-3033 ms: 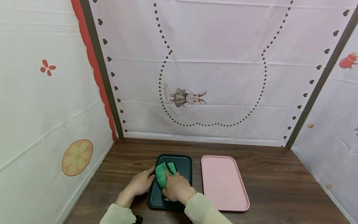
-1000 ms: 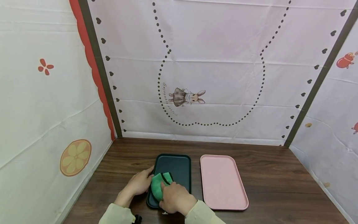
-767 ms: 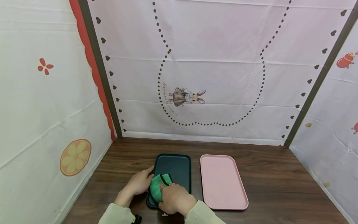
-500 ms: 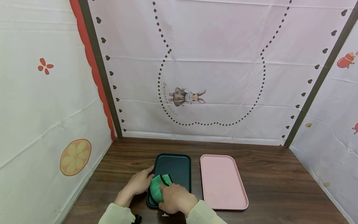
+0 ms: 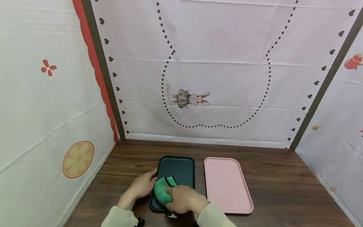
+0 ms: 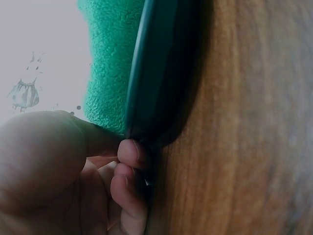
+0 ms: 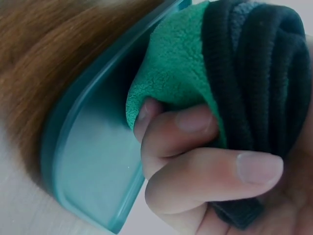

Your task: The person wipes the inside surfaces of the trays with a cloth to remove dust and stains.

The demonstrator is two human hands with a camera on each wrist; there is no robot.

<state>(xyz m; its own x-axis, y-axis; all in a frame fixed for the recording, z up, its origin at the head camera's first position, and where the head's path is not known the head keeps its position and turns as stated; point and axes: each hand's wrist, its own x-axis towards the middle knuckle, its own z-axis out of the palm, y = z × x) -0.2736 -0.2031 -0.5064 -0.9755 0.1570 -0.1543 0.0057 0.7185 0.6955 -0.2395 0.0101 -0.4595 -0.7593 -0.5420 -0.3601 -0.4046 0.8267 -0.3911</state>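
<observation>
A dark green tray (image 5: 177, 165) lies on the wooden table, its short side facing me. My left hand (image 5: 141, 186) holds its left edge; in the left wrist view the thumb reaches over the rim while curled fingertips (image 6: 131, 154) meet the outer side. A green fluffy cloth (image 5: 162, 193) with black edging is bunched in my right hand (image 5: 182, 199), over the near left part of the tray. The right wrist view shows the fingers curled round the cloth (image 7: 178, 54), its dark folds bulging beside them, close over the tray floor (image 7: 98, 156).
To the right of the green tray lies a pink tray (image 5: 227, 186), with a narrow strip of table (image 5: 269, 176) between them. A small white tag (image 5: 172, 216) shows below my right hand. Printed fabric walls (image 5: 227, 78) close off the back and both sides.
Over three seconds my right hand has drawn the cloth from the tray's middle left toward its near end. Most recently the hand has shifted slightly right. My left hand keeps its place.
</observation>
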